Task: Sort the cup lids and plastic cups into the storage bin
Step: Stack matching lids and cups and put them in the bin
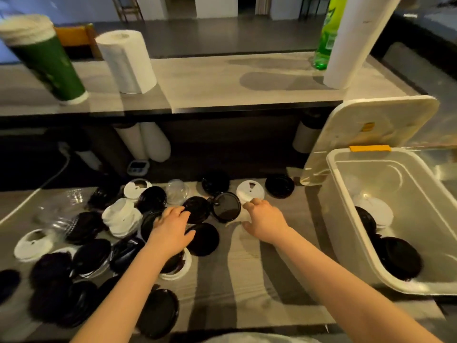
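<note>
Several black lids and white lids lie scattered over the left half of the table. A stack of white lids stands among them. My left hand rests fingers-down on a black lid in the pile; whether it grips is hidden. My right hand hovers with fingers spread beside an upturned black lid and just in front of a white lid. The translucent storage bin stands at the right, with black and white lids inside. Clear plastic cups lie at the far left.
The bin's lid leans upright behind the bin. A raised counter behind the table holds a green cup stack, two paper towel rolls and a green bottle. A clear dome lid sits at the back.
</note>
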Tool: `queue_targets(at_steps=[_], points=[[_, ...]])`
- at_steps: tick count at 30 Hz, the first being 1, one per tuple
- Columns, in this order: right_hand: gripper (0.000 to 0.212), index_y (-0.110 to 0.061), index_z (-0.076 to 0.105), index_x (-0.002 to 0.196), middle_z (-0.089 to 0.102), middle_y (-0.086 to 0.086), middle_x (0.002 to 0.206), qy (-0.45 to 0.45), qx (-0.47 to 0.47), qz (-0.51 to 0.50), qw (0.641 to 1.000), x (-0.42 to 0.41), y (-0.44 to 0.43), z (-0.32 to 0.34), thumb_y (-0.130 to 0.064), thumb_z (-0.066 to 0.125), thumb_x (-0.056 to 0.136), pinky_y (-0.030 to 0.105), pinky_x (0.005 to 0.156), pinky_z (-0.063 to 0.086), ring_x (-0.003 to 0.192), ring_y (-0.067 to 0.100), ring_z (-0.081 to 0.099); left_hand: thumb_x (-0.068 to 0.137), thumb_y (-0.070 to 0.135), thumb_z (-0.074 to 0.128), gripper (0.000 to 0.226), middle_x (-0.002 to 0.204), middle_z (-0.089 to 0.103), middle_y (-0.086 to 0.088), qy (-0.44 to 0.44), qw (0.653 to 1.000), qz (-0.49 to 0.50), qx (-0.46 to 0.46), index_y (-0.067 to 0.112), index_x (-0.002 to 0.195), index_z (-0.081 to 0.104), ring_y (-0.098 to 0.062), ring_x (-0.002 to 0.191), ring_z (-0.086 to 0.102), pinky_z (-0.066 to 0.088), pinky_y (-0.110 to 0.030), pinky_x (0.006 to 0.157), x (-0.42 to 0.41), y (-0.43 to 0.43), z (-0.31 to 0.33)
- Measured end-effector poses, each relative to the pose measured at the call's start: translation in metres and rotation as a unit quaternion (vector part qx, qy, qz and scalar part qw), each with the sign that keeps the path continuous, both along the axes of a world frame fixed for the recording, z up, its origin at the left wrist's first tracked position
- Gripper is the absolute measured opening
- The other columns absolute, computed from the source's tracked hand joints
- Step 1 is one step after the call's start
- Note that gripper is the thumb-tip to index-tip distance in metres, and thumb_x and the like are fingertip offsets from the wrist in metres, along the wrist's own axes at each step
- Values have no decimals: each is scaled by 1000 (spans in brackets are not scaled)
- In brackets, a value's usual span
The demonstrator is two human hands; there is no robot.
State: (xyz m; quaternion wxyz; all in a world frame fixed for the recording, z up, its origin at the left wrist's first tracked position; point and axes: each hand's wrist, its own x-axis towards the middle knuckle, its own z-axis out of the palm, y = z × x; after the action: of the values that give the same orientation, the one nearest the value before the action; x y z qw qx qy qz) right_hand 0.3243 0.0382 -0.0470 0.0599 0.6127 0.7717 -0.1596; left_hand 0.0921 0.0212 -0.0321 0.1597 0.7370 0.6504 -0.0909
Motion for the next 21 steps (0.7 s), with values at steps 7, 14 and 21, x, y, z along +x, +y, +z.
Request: queue_targets(at_steps=[7, 14, 21], points=[[92, -25, 2, 152, 8, 10, 157, -12, -13, 37, 999, -45, 40, -27, -38, 63, 84, 47, 103, 38, 141, 34, 17, 80, 50, 65, 99, 158, 1, 1, -15, 996, 84, -19, 17, 150, 3, -21, 145, -2, 15, -43, 118, -57, 0, -10], [89, -23, 13, 150, 33, 10, 143, -3, 17, 15, 1000, -55, 44, -45, -33, 67, 80, 40, 92, 46, 125, 32, 39, 79, 45, 68, 99, 157, 9, 2, -26, 994, 102, -27, 19, 150, 6, -20, 144, 9, 21, -42, 115, -69, 4, -22], [90, -22, 29, 142, 36, 7, 125, 185, 74, -62, 978, -49, 34, -23, -38, 77, 68, 38, 93, 47, 115, 27, 45, 77, 47, 68, 92, 158, 1, 1, -66, 992, 100, 38, 21, 148, 16, -21, 145, -1, 16, -44, 117, -68, -5, -16]])
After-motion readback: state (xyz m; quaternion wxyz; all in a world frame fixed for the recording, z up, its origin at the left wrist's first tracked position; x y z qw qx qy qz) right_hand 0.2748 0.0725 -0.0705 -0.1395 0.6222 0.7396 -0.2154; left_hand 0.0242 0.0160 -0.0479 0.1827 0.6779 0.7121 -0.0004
